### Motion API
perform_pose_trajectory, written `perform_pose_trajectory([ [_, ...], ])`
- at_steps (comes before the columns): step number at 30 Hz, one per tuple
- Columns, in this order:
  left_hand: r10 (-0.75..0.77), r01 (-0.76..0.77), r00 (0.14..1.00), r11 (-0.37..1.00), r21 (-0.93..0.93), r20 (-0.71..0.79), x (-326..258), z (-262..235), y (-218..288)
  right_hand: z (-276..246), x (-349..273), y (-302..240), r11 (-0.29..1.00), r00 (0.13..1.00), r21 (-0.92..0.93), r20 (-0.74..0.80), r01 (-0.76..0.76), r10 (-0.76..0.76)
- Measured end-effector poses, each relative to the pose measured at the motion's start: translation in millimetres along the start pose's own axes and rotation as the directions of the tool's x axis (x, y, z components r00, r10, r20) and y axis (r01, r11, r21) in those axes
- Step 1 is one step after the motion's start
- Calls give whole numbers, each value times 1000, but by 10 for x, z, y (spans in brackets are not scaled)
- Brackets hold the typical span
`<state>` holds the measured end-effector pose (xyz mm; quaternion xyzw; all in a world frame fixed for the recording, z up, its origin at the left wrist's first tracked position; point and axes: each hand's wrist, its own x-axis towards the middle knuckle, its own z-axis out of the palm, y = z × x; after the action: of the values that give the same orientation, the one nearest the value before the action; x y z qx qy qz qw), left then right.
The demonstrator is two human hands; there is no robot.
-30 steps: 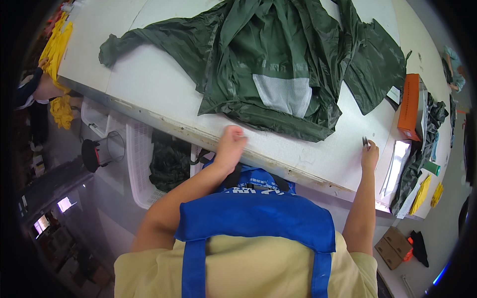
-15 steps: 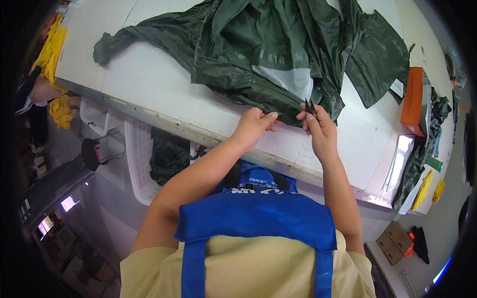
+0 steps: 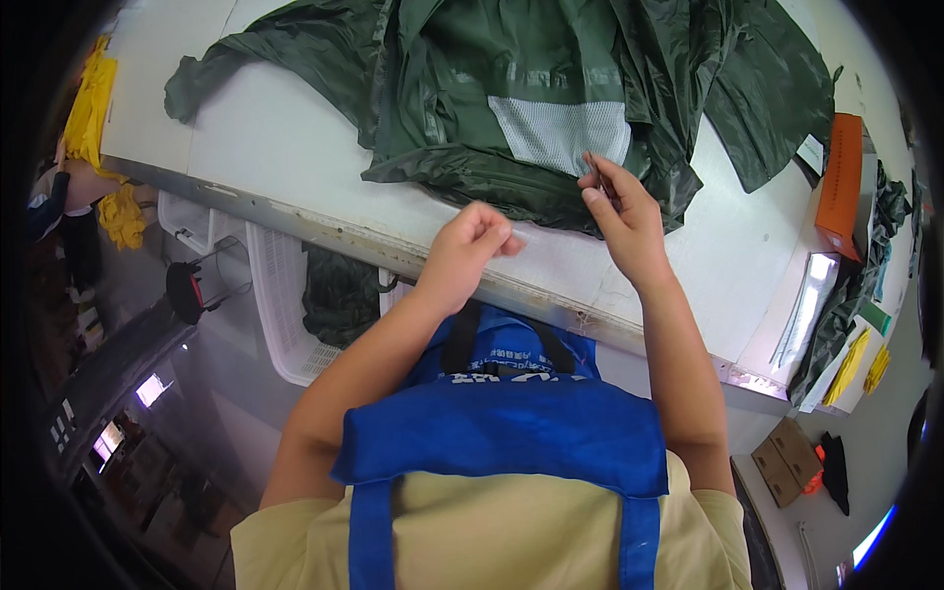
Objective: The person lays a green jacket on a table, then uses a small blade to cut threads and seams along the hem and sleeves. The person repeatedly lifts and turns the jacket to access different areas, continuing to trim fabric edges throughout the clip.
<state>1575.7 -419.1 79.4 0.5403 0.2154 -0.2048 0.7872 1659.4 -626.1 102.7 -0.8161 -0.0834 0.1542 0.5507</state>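
Note:
A dark green waterproof jacket (image 3: 472, 69) lies spread on the white table, with a white mesh panel (image 3: 556, 128) showing inside it. My right hand (image 3: 629, 216) is closed around small dark thread snips (image 3: 591, 167), whose tips point away from me over the lower edge of the mesh. Most of the snips is hidden by my fingers. My left hand (image 3: 470, 251) is apart from the jacket, above the table's front edge, its fingers curled and pinched together. Whatever they may hold is too small to make out.
The white table (image 3: 295, 147) has a worn front edge. Below it, a white plastic basket (image 3: 270, 285) holds dark green fabric. An orange box (image 3: 839, 187) stands at the right beside more green fabric. Yellow garments (image 3: 90, 103) and another person's arm (image 3: 61, 192) are at the far left.
My left hand has let go of the jacket's hem and drawn back toward the table edge. The hem lies flatter, and more mesh shows. My right hand has shifted slightly, tilting the snips.

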Motion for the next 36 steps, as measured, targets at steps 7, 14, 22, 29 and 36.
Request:
perform_pose_trajectory([
  [7, -229, 217, 962, 972, -87, -150, -30, 106, -188, 195, 167, -14, 782, 939, -520, 169, 344, -300],
  [14, 44, -48, 989, 998, -28, -140, 62, 394, 173, -48, 301, -490, 967, 992, -248, 122, 57, -28],
  [22, 311, -310, 946, 950, 28, -96, -131, 496, 610, -270, 432, -827, 901, 956, 343, 213, -267, 202],
  [29, 429, -429, 903, 903, -18, 4, -166, 515, 771, -354, 495, -718, 760, 940, 558, 263, -333, 218],
  [36, 510, -521, 852, 849, 90, 119, -14, 307, 830, -394, 503, -447, 558, 931, 747, 326, -360, 165],
])
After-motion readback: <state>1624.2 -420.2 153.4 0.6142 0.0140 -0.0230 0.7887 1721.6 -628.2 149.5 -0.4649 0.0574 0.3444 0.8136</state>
